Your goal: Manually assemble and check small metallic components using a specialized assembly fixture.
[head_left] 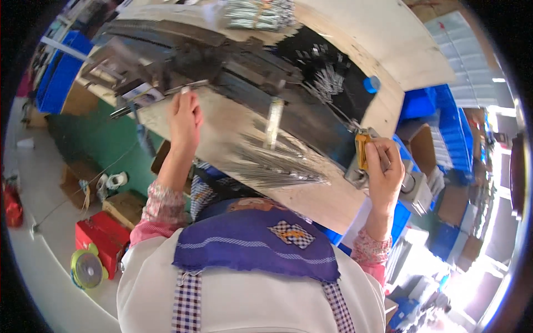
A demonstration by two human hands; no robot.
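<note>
Beside the pile of thin rods (277, 166) on the desk (233, 127), the left hand (185, 114) pinches one stiff, light rod (186, 87) at its end, while the right hand (383, 166) is closed around a yellow-handled tool (362, 151).

Pale wood, dull metal, soft cloth

We see a matt, rough-edged wooden bench (233, 125), a loose heap of thin grey metal rods (277, 166) with a dull sheen, a glossy yellow plastic tool (362, 150), and a woven purple cloth apron (255, 244).

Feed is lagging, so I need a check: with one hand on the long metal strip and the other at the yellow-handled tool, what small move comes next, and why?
Probably steady the strip: the left hand pinches one end of the metal strip, while the right hand grips the yellow-handled tool at the other end of the dark jig.
</note>
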